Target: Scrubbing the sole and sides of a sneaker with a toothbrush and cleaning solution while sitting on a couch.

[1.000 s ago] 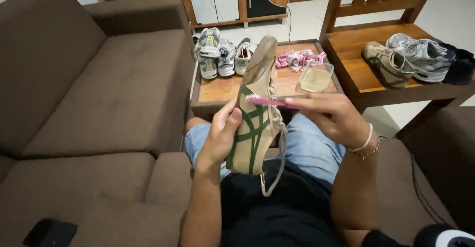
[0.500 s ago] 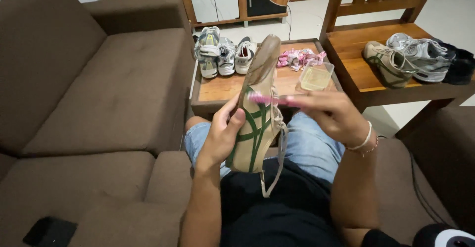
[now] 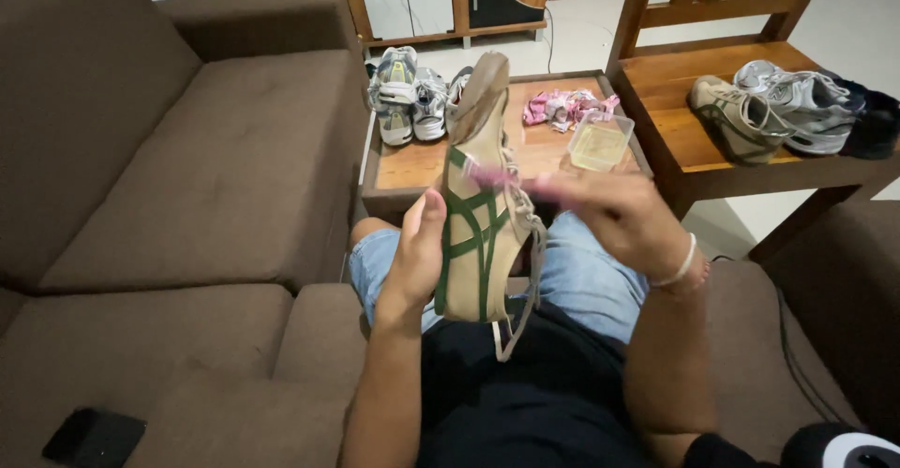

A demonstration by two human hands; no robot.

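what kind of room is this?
Most likely a home living room: a brown sofa, a low wooden table bearing sneakers, and a wooden chair on a tiled floor.

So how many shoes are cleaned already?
Cannot tell if any are finished. In hand: the left hand holds a tan shoe while the right hand rubs it with a pink brush. Still waiting: a pair on the table and more shoes on the bench.
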